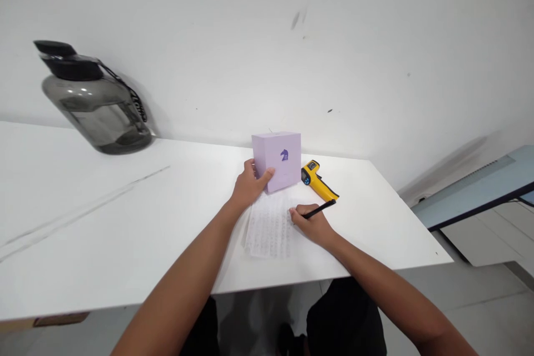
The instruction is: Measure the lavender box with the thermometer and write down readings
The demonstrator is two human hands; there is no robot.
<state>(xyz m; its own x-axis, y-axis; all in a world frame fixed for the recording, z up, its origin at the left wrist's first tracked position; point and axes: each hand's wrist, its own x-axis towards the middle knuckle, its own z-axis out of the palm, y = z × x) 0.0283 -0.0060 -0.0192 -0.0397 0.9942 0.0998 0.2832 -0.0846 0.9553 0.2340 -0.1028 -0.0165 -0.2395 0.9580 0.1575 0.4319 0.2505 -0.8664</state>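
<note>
At the far end of written sheets on the desk, a lilac box is clasped by the left hand; over them, a black pen is pinched by the right hand.

left hand: thumb on front of lilac box, fingers at its left side | right hand: grips black pen over written sheets, near side of box | yellow pistol-shaped thermometer: just right of box | smoky bottle: far left on white table, by wall
</note>
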